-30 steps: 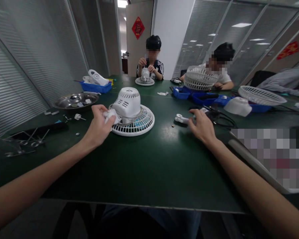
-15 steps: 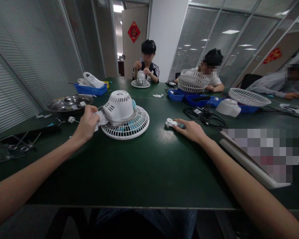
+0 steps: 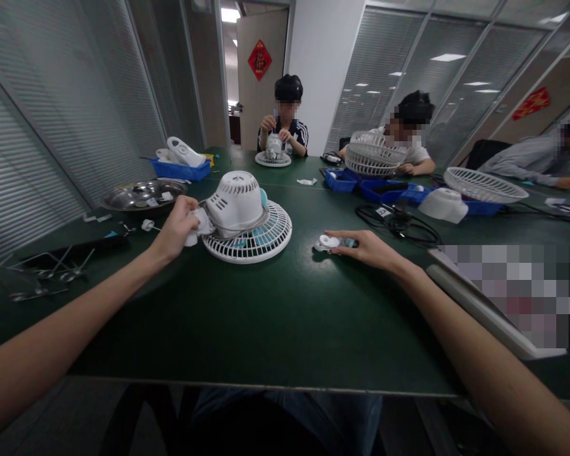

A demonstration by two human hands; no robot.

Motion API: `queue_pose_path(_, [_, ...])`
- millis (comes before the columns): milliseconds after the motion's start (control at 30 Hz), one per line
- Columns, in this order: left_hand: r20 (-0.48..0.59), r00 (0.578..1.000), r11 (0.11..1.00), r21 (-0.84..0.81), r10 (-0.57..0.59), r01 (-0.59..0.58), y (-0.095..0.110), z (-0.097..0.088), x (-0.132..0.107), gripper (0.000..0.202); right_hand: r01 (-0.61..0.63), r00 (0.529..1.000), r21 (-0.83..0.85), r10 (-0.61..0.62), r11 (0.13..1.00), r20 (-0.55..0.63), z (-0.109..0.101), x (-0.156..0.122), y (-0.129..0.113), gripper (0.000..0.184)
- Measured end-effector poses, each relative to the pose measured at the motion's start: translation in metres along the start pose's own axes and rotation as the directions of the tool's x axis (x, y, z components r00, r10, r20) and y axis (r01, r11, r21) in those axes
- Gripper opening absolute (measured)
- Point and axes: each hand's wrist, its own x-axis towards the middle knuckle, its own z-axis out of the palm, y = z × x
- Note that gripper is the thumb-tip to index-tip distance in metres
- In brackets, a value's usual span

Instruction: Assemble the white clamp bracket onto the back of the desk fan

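Observation:
A white fan head (image 3: 237, 202) lies with its grille (image 3: 251, 250) down on the table, and light-blue blades show through the bars. At its left side my left hand (image 3: 178, 231) is closed on the white neck piece (image 3: 200, 227) that joins the motor housing. My right hand (image 3: 368, 248) pinches a small white plastic part with a round disc (image 3: 329, 242) on its end, low over or on the table right of the fan. Something greyish and see-through shows between those fingers; its kind is unclear.
To the left are a steel bowl (image 3: 145, 197) with small pieces, a blue bin (image 3: 180, 170) and metal stands (image 3: 52, 269). A coiled black cable (image 3: 401, 225) and a pale tray (image 3: 484, 310) lie right. Co-workers sit across the table (image 3: 247, 329), among blue bins and fan grilles.
The small part in my right hand has tipped, so its round disc now faces more upward. My left hand keeps its hold on the neck piece. The whole view has shifted slightly.

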Motion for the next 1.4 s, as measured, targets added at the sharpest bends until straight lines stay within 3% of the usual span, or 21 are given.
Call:
queue_pose_path(100, [0.071, 0.995, 0.994, -0.092, 0.066, -0.059, 0.000, -0.002, -0.002, 0.024, -0.018, 0.999, 0.020, 0.019, 1.000, -0.049, 0.001, 0.000, 0.002, 0.056])
queue_pose_path(167, [0.083, 0.992, 0.990, -0.111, 0.094, -0.084, 0.003, -0.002, -0.005, 0.025, -0.033, 0.986, 0.005, 0.033, 0.999, -0.166, 0.004, -0.001, 0.002, 0.050])
queue_pose_path(267, [0.080, 0.983, 0.985, -0.077, 0.162, -0.156, 0.010, 0.000, -0.014, 0.033, -0.070, 0.903, -0.058, 0.038, 0.996, -0.428, 0.011, -0.002, -0.005, 0.044])
queue_pose_path(333, [0.095, 0.971, 0.975, -0.044, 0.219, -0.216, 0.016, 0.003, -0.020, 0.036, -0.061, 0.870, -0.153, -0.023, 0.986, -0.492, 0.017, -0.003, -0.015, 0.040])
queue_pose_path(467, [0.143, 0.958, 0.966, -0.107, 0.247, -0.234, 0.024, 0.009, -0.030, 0.042, 0.200, 0.891, -0.380, -0.329, 0.903, -0.313, 0.027, -0.002, -0.049, 0.032])
queue_pose_path(567, [0.134, 0.958, 0.961, -0.148, 0.252, -0.232, 0.027, 0.010, -0.033, 0.044, 0.420, 0.850, -0.403, -0.508, 0.813, -0.137, 0.032, 0.000, -0.074, 0.035])
queue_pose_path(633, [0.130, 0.959, 0.962, -0.136, 0.253, -0.235, 0.028, 0.009, -0.033, 0.043, 0.497, 0.832, -0.372, -0.553, 0.784, -0.053, 0.035, 0.002, -0.083, 0.035])
queue_pose_path(700, [0.129, 0.956, 0.962, -0.105, 0.263, -0.251, 0.030, 0.008, -0.033, 0.042, 0.488, 0.849, -0.330, -0.528, 0.808, -0.038, 0.039, 0.004, -0.085, 0.035])
queue_pose_path(800, [0.103, 0.959, 0.965, -0.017, 0.262, -0.262, 0.028, 0.006, -0.030, 0.035, 0.361, 0.908, -0.241, -0.398, 0.901, -0.128, 0.042, 0.007, -0.079, 0.037])
queue_pose_path(900, [0.016, 0.984, 0.983, 0.039, 0.177, -0.177, 0.016, 0.003, -0.018, 0.027, 0.315, 0.921, -0.203, -0.350, 0.927, -0.169, 0.043, 0.009, -0.076, 0.038])
queue_pose_path(1033, [0.035, 0.998, 0.985, -0.165, -0.054, 0.059, -0.005, -0.004, 0.003, 0.034, 0.362, 0.903, -0.250, -0.404, 0.898, -0.145, 0.042, 0.008, -0.079, 0.032])
queue_pose_path(1200, [0.183, 0.964, 0.826, -0.500, -0.192, 0.259, -0.013, -0.011, 0.019, 0.042, 0.366, 0.893, -0.256, -0.415, 0.895, -0.174, 0.041, 0.008, -0.082, 0.029])
queue_pose_path(1267, [0.199, 0.959, 0.789, -0.547, -0.202, 0.280, -0.013, -0.013, 0.020, 0.042, 0.369, 0.889, -0.259, -0.420, 0.893, -0.182, 0.042, 0.008, -0.081, 0.027])
queue_pose_path(1400, [0.165, 0.969, 0.823, -0.512, -0.185, 0.245, -0.013, -0.013, 0.018, 0.038, 0.374, 0.884, -0.266, -0.428, 0.888, -0.188, 0.043, 0.010, -0.077, 0.027])
